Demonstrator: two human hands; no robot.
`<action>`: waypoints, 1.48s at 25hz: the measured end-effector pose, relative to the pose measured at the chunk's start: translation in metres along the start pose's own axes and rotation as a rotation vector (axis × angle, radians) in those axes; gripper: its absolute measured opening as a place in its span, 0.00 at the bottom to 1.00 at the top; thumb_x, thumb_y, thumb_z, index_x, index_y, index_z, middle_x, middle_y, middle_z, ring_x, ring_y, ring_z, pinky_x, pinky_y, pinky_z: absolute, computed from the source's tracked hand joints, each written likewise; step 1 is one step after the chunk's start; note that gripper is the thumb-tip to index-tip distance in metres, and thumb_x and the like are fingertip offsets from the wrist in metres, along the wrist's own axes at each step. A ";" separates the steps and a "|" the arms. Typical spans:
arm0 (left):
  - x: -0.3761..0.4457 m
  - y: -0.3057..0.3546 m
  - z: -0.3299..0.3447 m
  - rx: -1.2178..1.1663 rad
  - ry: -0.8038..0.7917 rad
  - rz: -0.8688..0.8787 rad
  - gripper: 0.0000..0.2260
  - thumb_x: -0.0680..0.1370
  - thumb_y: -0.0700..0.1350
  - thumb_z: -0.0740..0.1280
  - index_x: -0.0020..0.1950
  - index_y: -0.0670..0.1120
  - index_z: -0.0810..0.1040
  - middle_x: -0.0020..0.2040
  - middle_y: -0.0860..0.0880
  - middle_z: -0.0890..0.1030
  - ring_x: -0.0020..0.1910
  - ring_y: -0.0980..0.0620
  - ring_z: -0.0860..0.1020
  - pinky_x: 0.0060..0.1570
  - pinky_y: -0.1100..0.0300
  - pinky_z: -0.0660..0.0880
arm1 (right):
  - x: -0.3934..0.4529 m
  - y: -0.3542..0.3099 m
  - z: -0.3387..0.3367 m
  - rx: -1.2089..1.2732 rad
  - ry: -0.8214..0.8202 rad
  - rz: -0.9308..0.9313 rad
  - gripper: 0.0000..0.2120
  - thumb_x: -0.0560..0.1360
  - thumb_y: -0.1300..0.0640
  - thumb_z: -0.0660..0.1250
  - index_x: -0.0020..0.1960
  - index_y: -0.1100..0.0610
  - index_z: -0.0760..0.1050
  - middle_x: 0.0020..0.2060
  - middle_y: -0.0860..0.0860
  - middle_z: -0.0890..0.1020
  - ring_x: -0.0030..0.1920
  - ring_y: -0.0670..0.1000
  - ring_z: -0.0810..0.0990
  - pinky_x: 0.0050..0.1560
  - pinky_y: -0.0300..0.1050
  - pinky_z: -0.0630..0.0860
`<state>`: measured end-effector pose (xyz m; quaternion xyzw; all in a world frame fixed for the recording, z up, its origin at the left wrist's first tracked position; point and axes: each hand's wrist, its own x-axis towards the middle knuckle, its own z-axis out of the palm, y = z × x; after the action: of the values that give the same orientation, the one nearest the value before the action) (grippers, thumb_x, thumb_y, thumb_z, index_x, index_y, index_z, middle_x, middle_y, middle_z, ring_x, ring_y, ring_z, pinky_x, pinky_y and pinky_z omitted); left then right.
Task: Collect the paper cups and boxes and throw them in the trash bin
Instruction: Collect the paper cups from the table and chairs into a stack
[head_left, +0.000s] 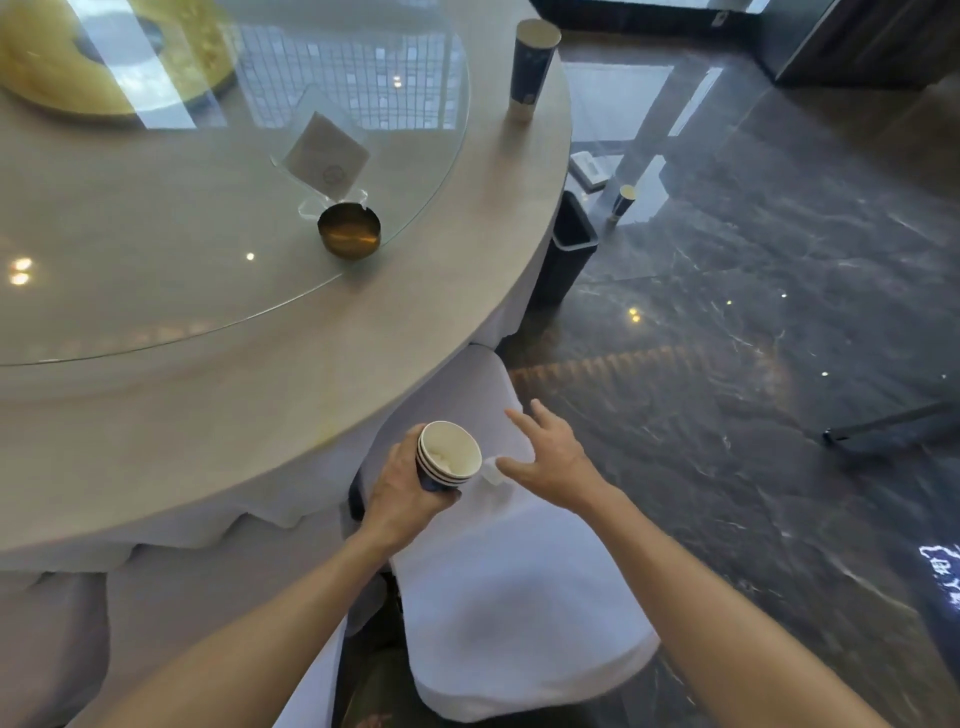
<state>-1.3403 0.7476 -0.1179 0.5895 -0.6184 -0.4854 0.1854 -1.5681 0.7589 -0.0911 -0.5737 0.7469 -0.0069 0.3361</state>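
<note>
Paper cups (448, 457), nested, sit gripped in the left hand (400, 493) at lower centre; right hand (553, 457) beside them, fingers spread, empty.

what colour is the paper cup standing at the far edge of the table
Dark blue with a white rim and base, seen in the head view: paper cup.

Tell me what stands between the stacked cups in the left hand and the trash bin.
The stacked cups are above the white-covered chair. The trash bin stands on the floor beyond, tucked against the table edge. The chair back and overhanging table edge lie between; the floor to the right looks open.
</note>
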 end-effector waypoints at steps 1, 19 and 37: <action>0.005 -0.003 0.001 0.002 0.008 -0.021 0.41 0.66 0.44 0.83 0.75 0.53 0.69 0.67 0.49 0.76 0.67 0.50 0.74 0.62 0.56 0.72 | 0.015 0.004 0.006 -0.071 -0.017 0.008 0.38 0.77 0.38 0.67 0.83 0.40 0.55 0.85 0.51 0.50 0.83 0.60 0.48 0.78 0.65 0.57; 0.082 -0.152 0.088 -0.092 0.055 -0.263 0.42 0.60 0.58 0.78 0.72 0.58 0.68 0.67 0.52 0.76 0.67 0.50 0.76 0.66 0.46 0.77 | 0.203 0.116 0.218 -0.353 -0.316 0.076 0.44 0.79 0.58 0.71 0.83 0.41 0.47 0.83 0.57 0.36 0.81 0.71 0.43 0.73 0.74 0.61; 0.072 -0.028 0.061 -0.077 0.053 -0.136 0.40 0.63 0.52 0.81 0.72 0.59 0.68 0.66 0.55 0.77 0.66 0.51 0.76 0.64 0.49 0.76 | 0.135 0.010 0.024 0.454 0.079 0.125 0.13 0.78 0.43 0.66 0.50 0.52 0.73 0.40 0.47 0.81 0.39 0.50 0.78 0.39 0.49 0.74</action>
<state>-1.3907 0.7098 -0.1941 0.6352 -0.5527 -0.5047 0.1907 -1.5802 0.6555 -0.1801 -0.4355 0.7729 -0.1763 0.4265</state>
